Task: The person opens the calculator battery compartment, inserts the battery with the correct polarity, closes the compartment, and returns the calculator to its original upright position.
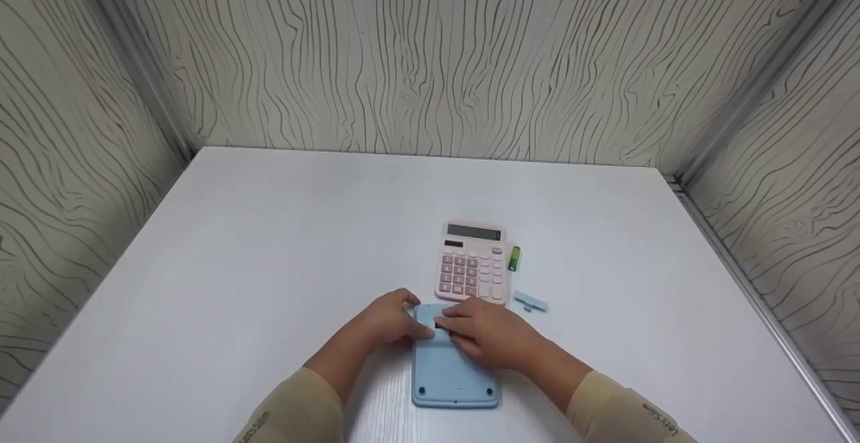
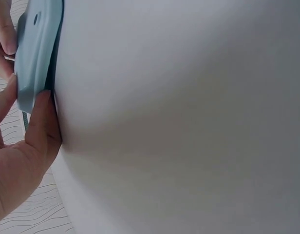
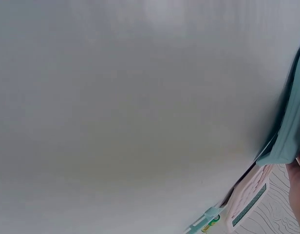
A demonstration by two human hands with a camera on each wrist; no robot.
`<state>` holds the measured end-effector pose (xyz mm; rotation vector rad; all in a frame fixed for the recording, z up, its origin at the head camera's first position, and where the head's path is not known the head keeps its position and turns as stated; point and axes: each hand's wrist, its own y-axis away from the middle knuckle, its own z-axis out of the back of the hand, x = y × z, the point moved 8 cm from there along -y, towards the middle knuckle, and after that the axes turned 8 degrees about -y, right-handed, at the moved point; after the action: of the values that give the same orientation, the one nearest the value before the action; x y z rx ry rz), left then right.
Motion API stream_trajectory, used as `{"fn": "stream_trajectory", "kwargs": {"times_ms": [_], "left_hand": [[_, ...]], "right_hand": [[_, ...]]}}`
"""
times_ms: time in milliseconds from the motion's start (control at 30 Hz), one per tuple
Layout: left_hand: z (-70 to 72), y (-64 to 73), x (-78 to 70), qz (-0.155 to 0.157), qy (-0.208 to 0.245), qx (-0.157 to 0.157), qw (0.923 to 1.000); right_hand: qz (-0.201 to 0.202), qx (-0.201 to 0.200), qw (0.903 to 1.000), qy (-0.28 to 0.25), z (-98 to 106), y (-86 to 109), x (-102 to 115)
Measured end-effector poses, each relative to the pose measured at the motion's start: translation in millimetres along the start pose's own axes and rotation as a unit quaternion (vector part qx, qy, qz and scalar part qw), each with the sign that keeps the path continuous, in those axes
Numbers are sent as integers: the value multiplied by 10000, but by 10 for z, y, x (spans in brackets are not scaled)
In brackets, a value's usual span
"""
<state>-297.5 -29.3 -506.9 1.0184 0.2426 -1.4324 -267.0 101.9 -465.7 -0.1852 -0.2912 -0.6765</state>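
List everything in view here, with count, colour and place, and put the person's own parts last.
Blue calculator: one, light blue, back side up near the table's front, between the hands
Pink calculator: one, pale pink with darker pink keys, face up just beyond the blue one
Battery: one, green and yellow, right of the pink calculator
Battery cover: one, light blue, on the table, nearer than the battery
Table: one, white, under everything
Wall panels: three, off-white with dark wood-grain lines, back and both sides
Corner posts: two, grey, where the panels meet
Left hand: one, bare, gripping the blue calculator's left edge
Right hand: one, bare, on its upper back
Sleeves: two, beige, dark lettering, on the forearms
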Motion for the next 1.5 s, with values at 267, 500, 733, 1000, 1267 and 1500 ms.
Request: {"fn": "stream_trajectory", "kwargs": {"times_ms": [267,500,733,1000,1267,1500], "left_hand": [[-7,-6,12,78,-5,9,10000],[-6,9,16,125,44,-31,9999],[5,29,15,193,100,-46,9998],[-2,9,34,246,60,-62,9997],[-4,8,36,273,53,-22,9996],[-11,12,28,272,70,0,9996]], "right_hand": [[-718,-233,9968,-263,170,97,-220],[-1798,-739,9808,-173,378,259,-575],[-2241,-753,9715,164,411,407,-846],[-3027,-248,9526,200,303,544,-1110],[-3498,89,9368,5,219,606,-1216],[-3292,51,9437,330,231,570,-1190]]}}
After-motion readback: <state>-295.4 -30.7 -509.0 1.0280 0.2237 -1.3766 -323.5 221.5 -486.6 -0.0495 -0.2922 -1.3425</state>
